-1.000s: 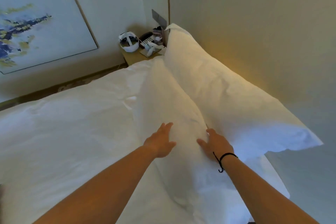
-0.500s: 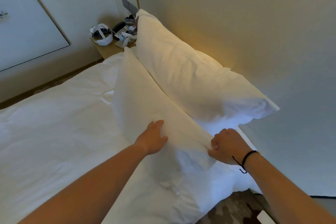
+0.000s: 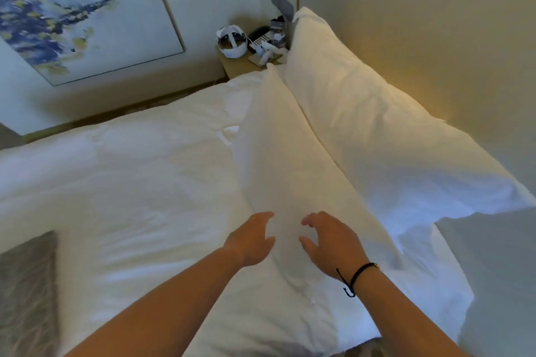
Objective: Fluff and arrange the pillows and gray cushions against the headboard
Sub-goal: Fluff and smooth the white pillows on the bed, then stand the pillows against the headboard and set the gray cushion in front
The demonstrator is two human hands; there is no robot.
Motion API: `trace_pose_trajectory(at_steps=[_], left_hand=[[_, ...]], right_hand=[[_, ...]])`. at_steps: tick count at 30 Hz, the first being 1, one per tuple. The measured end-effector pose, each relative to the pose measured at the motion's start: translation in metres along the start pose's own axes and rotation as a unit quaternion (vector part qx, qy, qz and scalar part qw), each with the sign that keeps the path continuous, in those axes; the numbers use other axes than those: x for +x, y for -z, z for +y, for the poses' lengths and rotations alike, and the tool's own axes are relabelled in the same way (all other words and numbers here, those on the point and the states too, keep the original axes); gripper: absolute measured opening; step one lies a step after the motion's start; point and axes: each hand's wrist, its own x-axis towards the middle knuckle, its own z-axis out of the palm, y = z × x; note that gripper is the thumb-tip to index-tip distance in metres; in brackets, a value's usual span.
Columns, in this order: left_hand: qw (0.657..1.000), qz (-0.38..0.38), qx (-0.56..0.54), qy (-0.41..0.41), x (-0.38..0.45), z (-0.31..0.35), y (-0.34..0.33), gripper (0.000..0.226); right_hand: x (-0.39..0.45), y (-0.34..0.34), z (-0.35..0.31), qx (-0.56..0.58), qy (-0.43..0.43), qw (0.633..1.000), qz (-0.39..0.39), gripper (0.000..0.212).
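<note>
Two white pillows stand on the bed. The back pillow (image 3: 377, 124) leans against the beige headboard (image 3: 420, 23). The front pillow (image 3: 278, 153) leans on the back one. My left hand (image 3: 249, 238) rests on the near end of the front pillow with fingers relaxed. My right hand (image 3: 327, 240), with a black wrist band, lies beside it on the same pillow, fingers loosely spread, gripping nothing. A gray cushion (image 3: 26, 293) lies at the lower left edge, partly cut off by the frame.
The white duvet (image 3: 130, 182) covers the bed to the left. A wooden nightstand (image 3: 240, 66) beyond the pillows holds a white headset (image 3: 232, 42), a phone and small items. A framed painting (image 3: 72, 17) hangs on the far wall.
My right hand has let go of the front pillow's edge and moved left, now open beside my left hand. The view has swung left, bringing the gray cushion into sight.
</note>
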Motion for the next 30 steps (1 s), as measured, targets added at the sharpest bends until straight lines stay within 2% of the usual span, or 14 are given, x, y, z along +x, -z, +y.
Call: trace_pose_trajectory(at_steps=[3,6,10,15,18,23,26,30], left_hand=[[0.996,0.023,-0.029,0.077,-0.043,-0.060,-0.007,0.064],[0.977,0.054,-0.080,0.188,-0.098,-0.134,-0.013,0.063],[0.920,0.106,-0.180,0.331,-0.185,-0.230,-0.022,0.060],[0.837,0.178,-0.275,0.439,-0.288,-0.319,-0.047,0.055],[0.800,0.204,-0.315,0.468,-0.332,-0.362,-0.064,0.056],[0.774,0.230,-0.347,0.476,-0.372,-0.431,-0.078,0.054],[0.778,0.245,-0.340,0.467,-0.383,-0.469,-0.079,0.055],[0.804,0.249,-0.304,0.447,-0.389,-0.511,-0.071,0.054]], right_hand=[[0.010,-0.052,-0.049,0.050,0.028,0.994,-0.093,0.041],[0.017,-0.099,-0.101,0.082,0.058,0.978,-0.181,0.049],[0.025,-0.156,-0.178,0.063,0.117,0.953,-0.272,0.047],[0.024,-0.228,-0.284,0.030,0.156,0.922,-0.354,0.041],[0.016,-0.277,-0.347,0.023,0.149,0.906,-0.396,0.039],[-0.002,-0.354,-0.431,0.028,0.073,0.883,-0.462,0.040],[-0.005,-0.395,-0.467,0.026,0.034,0.881,-0.472,0.045],[0.004,-0.446,-0.504,0.011,-0.007,0.890,-0.456,0.058]])
